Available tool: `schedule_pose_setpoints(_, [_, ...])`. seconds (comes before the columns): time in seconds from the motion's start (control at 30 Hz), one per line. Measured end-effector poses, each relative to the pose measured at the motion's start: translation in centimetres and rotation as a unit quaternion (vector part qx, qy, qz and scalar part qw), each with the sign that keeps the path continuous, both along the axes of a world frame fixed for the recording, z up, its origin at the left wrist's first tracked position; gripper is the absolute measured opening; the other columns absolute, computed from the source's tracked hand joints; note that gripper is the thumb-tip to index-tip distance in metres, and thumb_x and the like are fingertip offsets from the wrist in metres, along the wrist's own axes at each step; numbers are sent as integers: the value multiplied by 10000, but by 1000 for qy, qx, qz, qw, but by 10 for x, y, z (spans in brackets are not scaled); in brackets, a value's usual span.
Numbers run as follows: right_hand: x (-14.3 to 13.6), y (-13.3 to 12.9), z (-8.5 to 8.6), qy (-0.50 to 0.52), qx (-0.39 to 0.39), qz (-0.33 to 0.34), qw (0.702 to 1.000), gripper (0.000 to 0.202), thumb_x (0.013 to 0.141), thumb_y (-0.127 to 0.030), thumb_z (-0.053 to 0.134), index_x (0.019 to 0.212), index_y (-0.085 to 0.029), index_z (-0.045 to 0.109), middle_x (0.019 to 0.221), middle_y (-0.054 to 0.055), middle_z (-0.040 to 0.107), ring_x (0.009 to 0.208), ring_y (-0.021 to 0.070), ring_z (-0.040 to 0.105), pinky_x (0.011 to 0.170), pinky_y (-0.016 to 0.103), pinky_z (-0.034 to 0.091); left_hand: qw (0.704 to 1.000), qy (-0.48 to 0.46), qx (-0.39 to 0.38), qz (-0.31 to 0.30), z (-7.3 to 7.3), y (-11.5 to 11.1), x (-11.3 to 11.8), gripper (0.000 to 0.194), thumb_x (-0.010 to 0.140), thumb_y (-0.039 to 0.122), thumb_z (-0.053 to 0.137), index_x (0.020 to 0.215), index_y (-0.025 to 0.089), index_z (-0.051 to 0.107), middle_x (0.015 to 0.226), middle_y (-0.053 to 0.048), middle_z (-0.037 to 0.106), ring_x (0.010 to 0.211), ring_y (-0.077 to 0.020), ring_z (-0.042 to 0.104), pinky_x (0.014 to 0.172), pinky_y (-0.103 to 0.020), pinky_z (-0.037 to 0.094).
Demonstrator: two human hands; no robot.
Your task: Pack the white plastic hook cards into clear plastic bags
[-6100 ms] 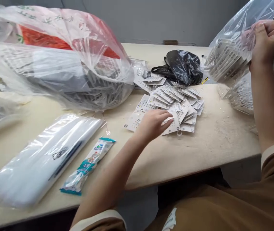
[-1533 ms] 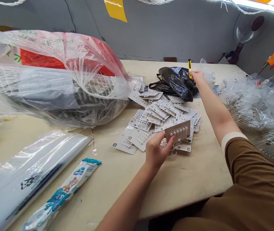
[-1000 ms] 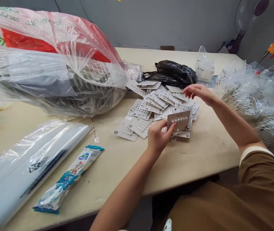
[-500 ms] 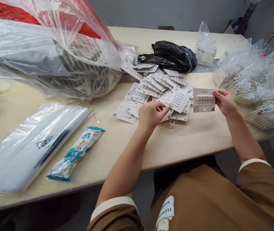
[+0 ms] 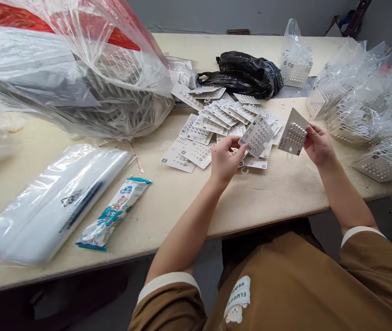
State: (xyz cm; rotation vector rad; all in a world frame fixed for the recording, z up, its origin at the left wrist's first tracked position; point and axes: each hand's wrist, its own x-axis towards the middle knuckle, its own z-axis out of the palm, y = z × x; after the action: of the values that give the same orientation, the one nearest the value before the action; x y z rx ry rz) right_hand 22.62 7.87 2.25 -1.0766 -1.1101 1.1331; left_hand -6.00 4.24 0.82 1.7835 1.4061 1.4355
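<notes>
Pinching a text-covered card in my left hand and a pearl-dotted card in my right, I have both long axes slanting away rightward, near the card pile; my shirt patch reads "FLUFF", upside down.

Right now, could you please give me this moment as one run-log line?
left hand: holds printed card | right hand: holds beaded card | loose cards: piled on table | black bag: behind them
</notes>
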Motion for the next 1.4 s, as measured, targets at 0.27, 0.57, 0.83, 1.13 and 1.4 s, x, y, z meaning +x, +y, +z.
schedule_pose_setpoints(0.27, [-17,-34,18,-141,183,-277,933,268,796,-472,739,732,-233,636,652,-14,556,572,114,478,575,294,416,988,71,118,70,38,-35,22,169,913,256,634,858,149,752,713,-20,734,623,-124,656,614,-243,480])
schedule_pose_setpoints(0.57, [-65,-126,5,-327,164,-166,916,257,939,-450,587,929,-261,762,786,56,730,654,200,624,695,382,533,937,301,171,56,18,-81,93,241,1025,244,506,1094,140,713,753,-62,706,689,-181,640,621,-339,364])
schedule_pose_setpoints(0.83, [-42,-124,-23,-152,1,-216,964,287,736,-435,811,892,-202,748,756,10,694,623,145,580,614,307,487,928,333,164,-6,-7,-102,115,324,975,266,567,1255,125,651,1147,-132,721,1014,-257,639,867,-396,413])
schedule_pose_setpoints(1.13, [14,-105,-26,-18,-48,-210,976,411,553,-489,888,778,-191,716,614,-28,622,431,34,330,420,219,266,960,235,107,104,-11,-109,14,142,947,225,628,891,188,754,870,-57,761,778,-183,673,723,-314,473])
schedule_pose_setpoints(1.4, [39,-96,-40,-17,-67,-237,969,476,469,-451,937,786,-175,713,625,-38,623,435,30,359,401,214,307,867,253,-145,405,10,-129,-159,309,758,434,747,1010,256,760,949,-42,695,917,-333,658,899,-511,519])
